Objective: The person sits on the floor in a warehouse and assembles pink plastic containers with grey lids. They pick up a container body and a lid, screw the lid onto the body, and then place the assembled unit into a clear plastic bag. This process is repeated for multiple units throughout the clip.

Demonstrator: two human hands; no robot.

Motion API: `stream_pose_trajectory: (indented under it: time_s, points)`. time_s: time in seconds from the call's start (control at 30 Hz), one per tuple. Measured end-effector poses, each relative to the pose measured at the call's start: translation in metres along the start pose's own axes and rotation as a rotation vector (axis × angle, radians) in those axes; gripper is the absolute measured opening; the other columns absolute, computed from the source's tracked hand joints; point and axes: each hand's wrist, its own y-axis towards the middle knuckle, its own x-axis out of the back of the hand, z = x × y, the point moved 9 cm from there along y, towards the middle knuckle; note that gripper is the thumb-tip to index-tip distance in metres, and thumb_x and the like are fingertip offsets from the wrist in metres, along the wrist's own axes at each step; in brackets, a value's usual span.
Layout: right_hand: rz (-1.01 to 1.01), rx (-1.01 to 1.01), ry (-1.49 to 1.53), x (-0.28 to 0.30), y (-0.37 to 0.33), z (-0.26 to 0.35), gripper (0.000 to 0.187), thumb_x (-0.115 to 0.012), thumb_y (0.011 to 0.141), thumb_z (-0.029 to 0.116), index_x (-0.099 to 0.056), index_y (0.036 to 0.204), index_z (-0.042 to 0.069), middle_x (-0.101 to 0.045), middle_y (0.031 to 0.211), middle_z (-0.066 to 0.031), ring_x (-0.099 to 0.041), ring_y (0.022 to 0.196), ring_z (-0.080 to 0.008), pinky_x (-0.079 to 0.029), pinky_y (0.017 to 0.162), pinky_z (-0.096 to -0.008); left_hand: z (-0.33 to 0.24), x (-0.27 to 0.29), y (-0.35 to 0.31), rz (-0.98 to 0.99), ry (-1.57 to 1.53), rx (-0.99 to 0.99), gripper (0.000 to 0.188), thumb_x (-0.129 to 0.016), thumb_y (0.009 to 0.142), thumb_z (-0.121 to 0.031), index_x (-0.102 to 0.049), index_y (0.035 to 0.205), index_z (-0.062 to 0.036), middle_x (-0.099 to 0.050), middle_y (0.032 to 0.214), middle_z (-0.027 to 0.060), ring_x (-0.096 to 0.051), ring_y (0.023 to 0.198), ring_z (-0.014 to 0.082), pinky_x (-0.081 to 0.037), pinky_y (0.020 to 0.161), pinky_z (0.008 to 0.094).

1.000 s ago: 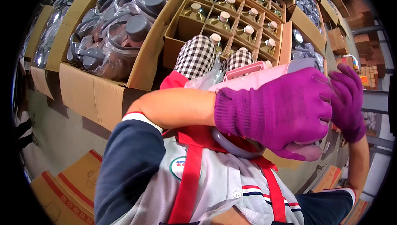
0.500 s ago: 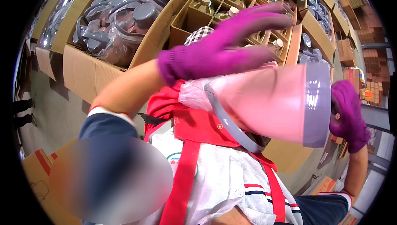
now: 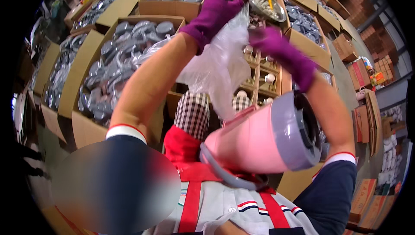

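Gripping a clear bag (image 3: 225, 57), left hand (image 3: 221, 13) closed — right hand (image 3: 279, 48) nearby, too blurred to tell

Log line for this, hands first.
left hand: holds plastic bag | right hand: beside bag, grip unclear | pink container: on its side

A jug (image 3: 240, 144) is lying sideways across the lap (image 3: 181, 144), its broad end pointing right. A bag (image 3: 225, 57) is hanging from the left fingers (image 3: 234, 5), beyond the jug; the right fingers (image 3: 264, 38) are hovering right of the bag, above a divided carton (image 3: 286, 81). Bottles (image 3: 269, 78) are standing in its compartments, and a bowl (image 3: 283, 15) is resting toward its far right. A left carton (image 3: 90, 129) is holding handled vessels (image 3: 149, 34); a back carton (image 3: 173, 8) is standing behind it, and a right carton (image 3: 307, 49) is flanking the divided one.
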Motion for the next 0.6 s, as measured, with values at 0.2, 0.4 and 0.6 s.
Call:
stream_pose_trajectory:
  time_s: [0.2, 0.4, 0.6]
  points:
    - [-0.312, -0.106, 0.257, 0.032, 0.046, -0.048, 0.033, -0.065, 0.094, 0.030, -0.072, 0.096, -0.003, -0.068, 0.077, -0.0062, -0.057, 0.070, -0.0098, -0.048, 0.065, -0.0286, 0.169, 0.121, 0.010, -0.070, 0.413, 0.126, 0.045, -0.064, 0.095, -0.037, -0.066, 0.120, 0.0001, -0.069, 0.110, 0.0092, -0.065, 0.097, 0.0193, -0.050, 0.084, 0.0325]
    - [-0.352, -0.096, -0.322, 0.050, 0.093, -0.108, 0.035, -0.072, 0.087, 0.034, -0.068, 0.083, -0.001, -0.064, 0.069, -0.0095, -0.052, 0.064, -0.0107, -0.046, 0.063, -0.0331, 0.058, 0.008, -0.031, 0.034, 0.071, 0.018, 0.059, -0.066, 0.092, -0.025, -0.042, 0.139, 0.0007, -0.064, 0.114, 0.0154, -0.067, 0.089, 0.0190, -0.054, 0.080, 0.0333]
    - [-0.963, 0.398, -0.077, 0.118, 0.008, -0.083, 0.045, -0.061, 0.097, 0.044, -0.068, 0.106, 0.000, -0.070, 0.106, -0.0136, -0.066, 0.104, -0.0243, -0.047, 0.098, -0.0352, 0.111, -0.032, -0.026, 0.101, -0.550, 0.396, 0.024, -0.050, 0.093, -0.006, -0.064, 0.109, 0.0045, -0.069, 0.097, 0.0124, -0.070, 0.087, 0.0192, -0.056, 0.087, 0.0328]
